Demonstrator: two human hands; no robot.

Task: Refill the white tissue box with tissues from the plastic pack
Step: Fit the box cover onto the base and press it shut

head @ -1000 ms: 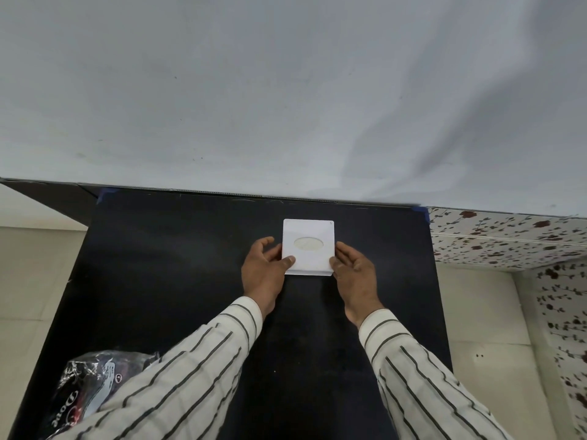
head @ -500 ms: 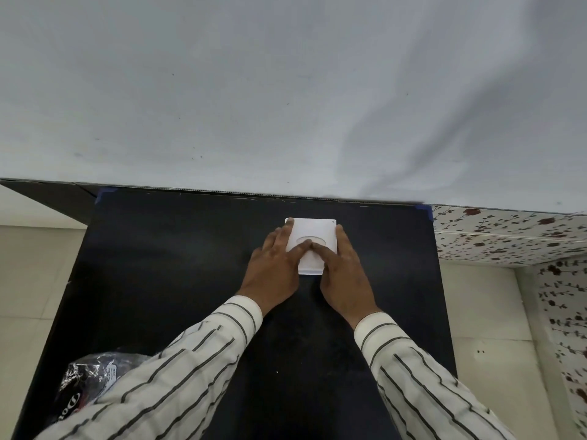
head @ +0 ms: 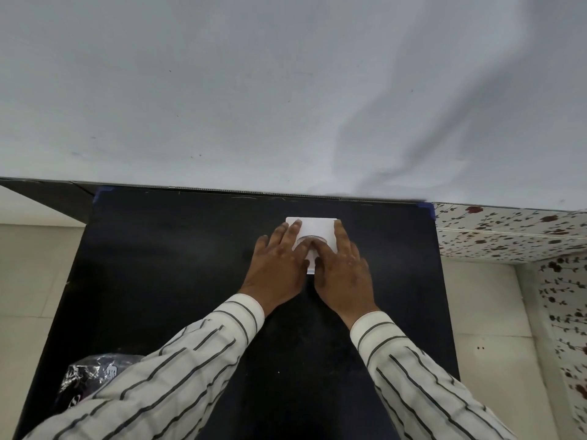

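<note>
The white tissue box (head: 317, 227) lies flat near the back of the black table (head: 178, 265), its oval opening facing up. My left hand (head: 278, 265) rests on the box's left half, fingers spread over the top. My right hand (head: 344, 268) covers the right half, and both thumbs meet at the oval opening. Most of the box's front is hidden under my hands. The plastic pack (head: 92, 376), dark and shiny with white print, lies at the table's near left corner, partly behind my left sleeve.
A pale wall (head: 286, 90) rises right behind the table's back edge. Beige floor tiles (head: 35, 281) show to the left and right of the table. A floral-patterned panel (head: 514, 230) stands at the right.
Both hands slid from the box's near corners onto its top, thumbs coming together at the oval opening. The box stays in place.
</note>
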